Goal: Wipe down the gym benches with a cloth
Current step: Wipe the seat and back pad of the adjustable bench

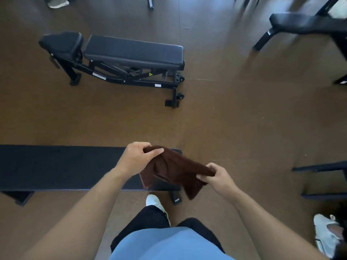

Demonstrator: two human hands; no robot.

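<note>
Brown cloth held up between both hands above the end of a flat bench.

The brown cloth (175, 168) hangs over the right end of the flat bench (62, 167), clear of its pad. The left hand (139, 156) pinches its upper corner; the right hand (218, 178) pinches its lower edge. An adjustable bench (131, 52) stands well apart on the brown floor (244, 119).

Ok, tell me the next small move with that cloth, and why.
Probably lower the cloth flat onto the near bench. Both hands, left and right, pinch it in the air above the bench's right end, and it hangs loose and crumpled, not yet touching the pad.
</note>
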